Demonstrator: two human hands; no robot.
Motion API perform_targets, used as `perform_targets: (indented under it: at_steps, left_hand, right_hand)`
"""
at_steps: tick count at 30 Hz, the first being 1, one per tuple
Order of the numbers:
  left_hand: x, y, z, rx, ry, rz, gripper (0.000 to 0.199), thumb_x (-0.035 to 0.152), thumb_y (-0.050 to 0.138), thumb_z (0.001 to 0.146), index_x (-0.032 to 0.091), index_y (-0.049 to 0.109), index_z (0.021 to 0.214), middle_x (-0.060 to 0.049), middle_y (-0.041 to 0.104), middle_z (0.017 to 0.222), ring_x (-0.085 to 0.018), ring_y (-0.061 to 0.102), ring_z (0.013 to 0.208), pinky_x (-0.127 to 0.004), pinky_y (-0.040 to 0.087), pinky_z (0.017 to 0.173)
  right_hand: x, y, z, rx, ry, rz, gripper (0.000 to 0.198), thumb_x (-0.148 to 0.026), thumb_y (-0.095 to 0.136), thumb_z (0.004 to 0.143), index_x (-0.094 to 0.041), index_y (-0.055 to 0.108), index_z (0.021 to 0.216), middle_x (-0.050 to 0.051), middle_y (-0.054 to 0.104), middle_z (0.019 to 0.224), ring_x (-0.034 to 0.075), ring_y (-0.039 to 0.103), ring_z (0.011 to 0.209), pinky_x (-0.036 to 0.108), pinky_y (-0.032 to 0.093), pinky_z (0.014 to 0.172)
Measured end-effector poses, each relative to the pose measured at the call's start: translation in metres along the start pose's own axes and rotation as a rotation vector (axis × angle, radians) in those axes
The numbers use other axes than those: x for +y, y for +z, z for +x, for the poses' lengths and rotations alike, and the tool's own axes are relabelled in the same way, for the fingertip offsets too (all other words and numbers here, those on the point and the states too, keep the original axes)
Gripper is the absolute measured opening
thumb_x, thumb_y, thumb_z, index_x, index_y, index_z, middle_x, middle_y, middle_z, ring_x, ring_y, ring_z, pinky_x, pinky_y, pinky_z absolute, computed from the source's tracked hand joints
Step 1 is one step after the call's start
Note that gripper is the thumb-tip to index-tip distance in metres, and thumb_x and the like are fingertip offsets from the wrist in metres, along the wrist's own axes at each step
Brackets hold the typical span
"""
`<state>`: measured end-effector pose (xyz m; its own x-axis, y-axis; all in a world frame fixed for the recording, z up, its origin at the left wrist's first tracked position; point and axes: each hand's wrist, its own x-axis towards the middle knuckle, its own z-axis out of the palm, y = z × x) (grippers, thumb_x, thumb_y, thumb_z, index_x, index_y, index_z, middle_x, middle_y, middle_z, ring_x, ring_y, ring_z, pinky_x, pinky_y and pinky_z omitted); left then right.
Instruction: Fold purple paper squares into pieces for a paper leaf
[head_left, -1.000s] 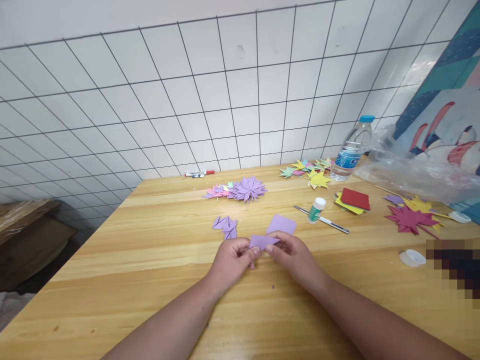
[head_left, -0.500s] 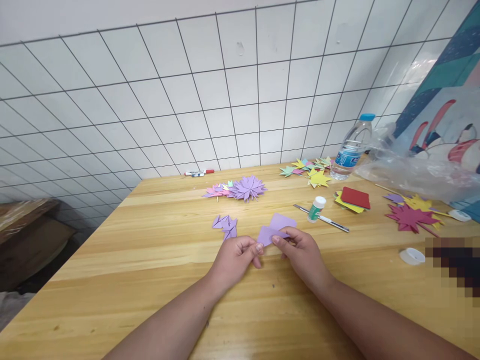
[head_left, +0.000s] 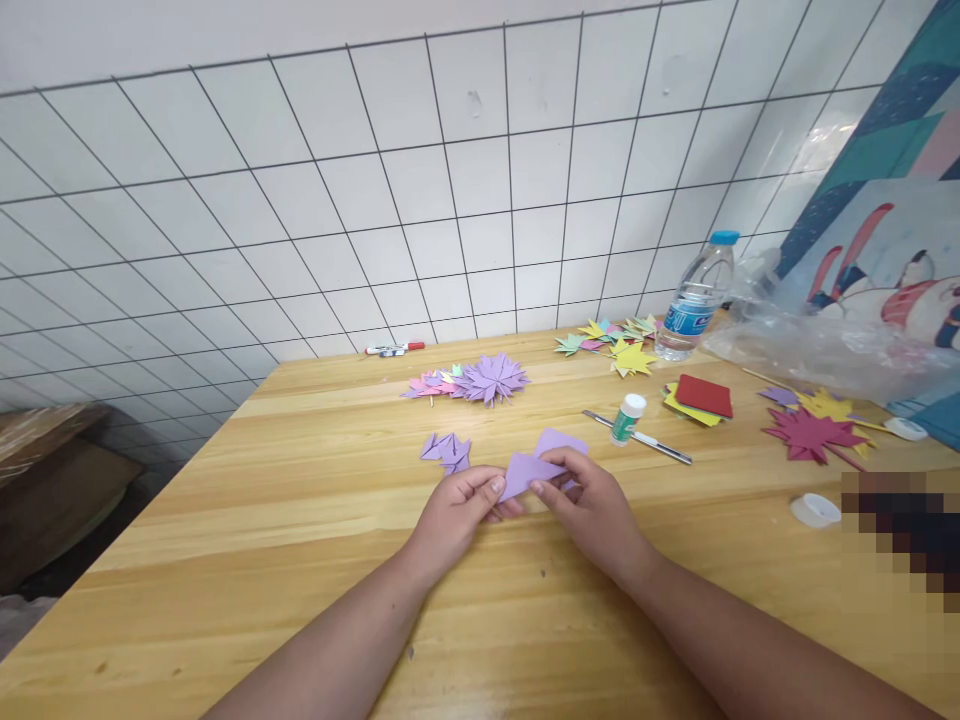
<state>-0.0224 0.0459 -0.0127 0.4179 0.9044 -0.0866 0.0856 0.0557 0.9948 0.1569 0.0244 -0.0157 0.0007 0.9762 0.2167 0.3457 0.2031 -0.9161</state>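
Observation:
Between my hands is a folded piece of purple paper (head_left: 525, 472). My left hand (head_left: 465, 510) pinches its left corner between thumb and fingers. On the other side, my right hand (head_left: 592, 500) grips the same paper near its right end, the thumb in front. Just behind it, more purple paper (head_left: 561, 441) lies on the table, partly covered by my right fingers. A few folded purple paper pieces (head_left: 448, 451) lie beyond my left hand. Farther back is a purple paper flower (head_left: 493, 379) with pointed petals, beside smaller pink ones (head_left: 426, 384).
Right of my hands, a glue stick (head_left: 628, 420) stands by a craft knife (head_left: 661, 449). Beyond are red and yellow paper squares (head_left: 703, 396), a water bottle (head_left: 694, 300) and a plastic bag (head_left: 825, 345). A magenta paper flower (head_left: 810, 433) and white cap (head_left: 816, 511) lie farther right. Markers (head_left: 395, 349) rest near the wall.
The purple paper has tilted and shifted slightly left, and my right fingers have moved over its upper edge. The whole view has moved a little.

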Motion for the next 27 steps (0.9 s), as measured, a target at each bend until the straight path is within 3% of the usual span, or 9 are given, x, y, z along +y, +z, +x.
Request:
perform_targets:
  at_steps: [3, 6, 10, 15, 20, 27]
  left_hand:
    - [-0.0011, 0.0, 0.0012, 0.004, -0.01, 0.006, 0.033, 0.042, 0.054, 0.081, 0.015, 0.067, 0.093, -0.005, 0.069, 0.072, -0.014, 0.059, 0.067, -0.022, 0.043, 0.061]
    - [-0.0005, 0.0002, 0.0011, 0.005, -0.012, -0.007, 0.033, 0.042, 0.054, 0.082, 0.014, 0.066, 0.095, -0.006, 0.069, 0.073, -0.014, 0.06, 0.068, -0.022, 0.043, 0.061]
    - [0.0003, 0.0004, -0.0002, 0.004, -0.022, -0.024, 0.033, 0.042, 0.052, 0.083, 0.015, 0.066, 0.096, -0.007, 0.07, 0.076, -0.015, 0.061, 0.07, -0.022, 0.043, 0.062]
    - [0.0026, 0.0014, 0.0001, 0.007, 0.004, 0.012, 0.031, 0.041, 0.053, 0.082, 0.015, 0.067, 0.093, -0.005, 0.07, 0.075, -0.015, 0.061, 0.07, -0.022, 0.043, 0.061]
    - [0.0042, 0.0037, 0.0021, 0.068, -0.017, -0.016, 0.035, 0.044, 0.057, 0.078, 0.014, 0.066, 0.095, -0.006, 0.07, 0.073, -0.016, 0.062, 0.069, -0.023, 0.043, 0.06]
    - [0.0027, 0.0041, 0.0028, 0.092, -0.022, -0.056, 0.037, 0.043, 0.059, 0.077, 0.013, 0.063, 0.099, -0.008, 0.07, 0.077, -0.018, 0.063, 0.075, -0.024, 0.044, 0.062]
  right_hand:
    - [0.0003, 0.0006, -0.001, 0.033, -0.053, 0.036, 0.025, -0.022, 0.057, 0.075, -0.023, 0.054, 0.1, 0.004, 0.059, 0.1, 0.015, 0.058, 0.085, 0.022, 0.047, 0.058]
    - [-0.001, 0.0004, -0.0026, -0.009, -0.096, -0.004, 0.016, -0.018, 0.053, 0.077, -0.023, 0.057, 0.091, 0.002, 0.061, 0.094, 0.015, 0.059, 0.084, 0.021, 0.048, 0.059]
    - [-0.0017, 0.0001, -0.0029, 0.028, -0.064, -0.01, 0.024, -0.016, 0.053, 0.076, -0.024, 0.055, 0.099, 0.002, 0.062, 0.097, 0.015, 0.059, 0.085, 0.022, 0.048, 0.059]
    - [-0.0017, -0.0007, -0.0012, 0.039, -0.094, -0.045, 0.019, -0.016, 0.053, 0.077, -0.023, 0.06, 0.093, 0.002, 0.064, 0.091, 0.014, 0.06, 0.078, 0.023, 0.049, 0.06]
    - [-0.0026, -0.0029, -0.0011, -0.006, -0.186, -0.015, 0.024, -0.012, 0.051, 0.077, -0.025, 0.062, 0.095, 0.003, 0.063, 0.1, 0.016, 0.058, 0.092, 0.024, 0.05, 0.064]
    - [-0.0044, -0.0018, -0.0011, -0.008, -0.142, 0.011, 0.013, -0.012, 0.049, 0.076, -0.021, 0.058, 0.076, 0.003, 0.062, 0.091, 0.015, 0.058, 0.086, 0.024, 0.049, 0.065]
